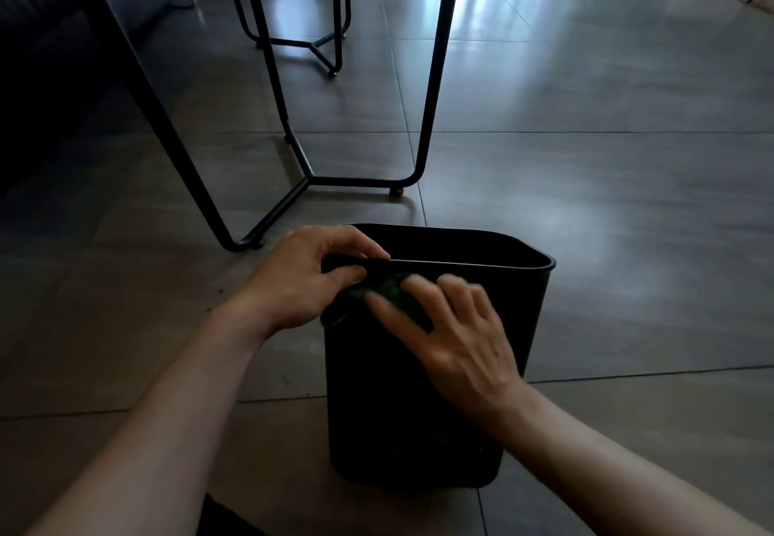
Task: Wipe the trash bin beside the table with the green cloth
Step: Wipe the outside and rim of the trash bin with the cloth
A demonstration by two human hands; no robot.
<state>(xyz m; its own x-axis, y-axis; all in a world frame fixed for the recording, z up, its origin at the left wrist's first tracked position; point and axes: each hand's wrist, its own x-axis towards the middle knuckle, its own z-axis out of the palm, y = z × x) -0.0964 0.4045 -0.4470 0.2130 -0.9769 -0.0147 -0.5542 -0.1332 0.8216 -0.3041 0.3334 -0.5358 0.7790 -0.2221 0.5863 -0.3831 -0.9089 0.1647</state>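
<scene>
A black rectangular trash bin [402,418] stands on the tiled floor just in front of me, its open top facing up. My left hand [310,280] grips the bin's near-left rim, thumb outside and fingers curled over the edge. My right hand [456,338] lies flat with fingers spread on the bin's near wall just under the rim, pressing a dark green cloth [389,288] against it. The right hand is motion-blurred. Most of the cloth is hidden under the fingers and is hard to tell from the dark wall.
Black metal table legs with a floor-level frame [356,180] stand just beyond the bin. A second, similar leg frame [318,45] is farther back. A dark sofa [37,3] fills the upper left. Grey floor tiles [607,200] stretch away to the right.
</scene>
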